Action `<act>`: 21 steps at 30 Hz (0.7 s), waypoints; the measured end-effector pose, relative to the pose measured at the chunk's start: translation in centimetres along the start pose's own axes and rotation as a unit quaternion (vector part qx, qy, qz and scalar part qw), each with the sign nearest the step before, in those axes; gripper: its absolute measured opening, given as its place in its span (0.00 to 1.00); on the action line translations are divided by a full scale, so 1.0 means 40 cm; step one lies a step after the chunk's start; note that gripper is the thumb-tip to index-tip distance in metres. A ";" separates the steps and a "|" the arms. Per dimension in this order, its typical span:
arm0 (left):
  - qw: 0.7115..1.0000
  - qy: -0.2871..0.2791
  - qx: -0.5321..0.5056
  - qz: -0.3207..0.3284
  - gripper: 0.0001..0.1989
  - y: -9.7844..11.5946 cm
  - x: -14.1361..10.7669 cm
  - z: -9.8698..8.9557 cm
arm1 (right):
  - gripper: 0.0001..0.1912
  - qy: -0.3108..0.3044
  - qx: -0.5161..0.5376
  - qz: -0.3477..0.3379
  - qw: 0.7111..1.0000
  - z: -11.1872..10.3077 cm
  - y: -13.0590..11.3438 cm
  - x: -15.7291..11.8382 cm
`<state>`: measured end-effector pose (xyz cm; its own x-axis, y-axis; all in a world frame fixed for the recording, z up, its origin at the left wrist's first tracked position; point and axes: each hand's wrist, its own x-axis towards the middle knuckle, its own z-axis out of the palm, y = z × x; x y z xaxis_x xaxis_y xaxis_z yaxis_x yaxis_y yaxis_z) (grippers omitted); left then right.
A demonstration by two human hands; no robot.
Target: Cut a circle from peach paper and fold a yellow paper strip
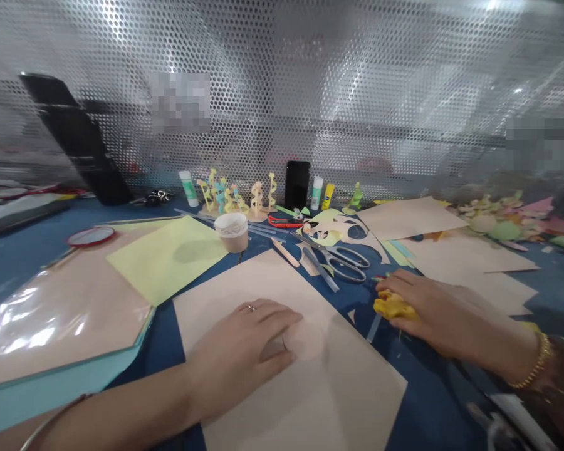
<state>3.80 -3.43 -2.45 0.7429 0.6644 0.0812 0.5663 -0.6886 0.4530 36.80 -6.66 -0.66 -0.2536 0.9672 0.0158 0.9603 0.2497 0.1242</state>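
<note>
Bright light glares off the perforated metal screen (pixel 357 75) and the plastic sheet (pixel 28 326) at lower left; frame edges blur and bow.

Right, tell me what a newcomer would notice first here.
A perforated metal screen fills the back, with small upright paper cut-outs standing before it on a blue table. In the foreground, the left hand lies flat on a large tan paper sheet, while the right hand grips a crumpled yellow lump. Farther back, scissors lie beyond the right hand.
</note>
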 end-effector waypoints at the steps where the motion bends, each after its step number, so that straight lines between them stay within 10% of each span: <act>1: 1.000 0.001 -0.003 0.000 0.19 -0.001 0.000 0.001 | 0.18 0.008 -0.014 -0.001 1.000 0.005 0.008 -0.007; 12: 1.000 0.012 0.001 0.016 0.16 0.005 0.000 0.000 | 0.18 0.061 -0.047 -0.017 0.997 0.007 0.015 -0.039; 21: 0.994 -0.022 0.085 0.058 0.19 0.024 -0.006 -0.001 | 0.09 0.062 0.029 -0.047 0.996 -0.042 -0.102 -0.029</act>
<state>4.16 -4.22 -2.00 0.8195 0.5669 0.0844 0.5251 -0.8017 0.2856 32.97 -8.88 0.47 -0.3524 0.9267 0.1306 0.9356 0.3455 0.0728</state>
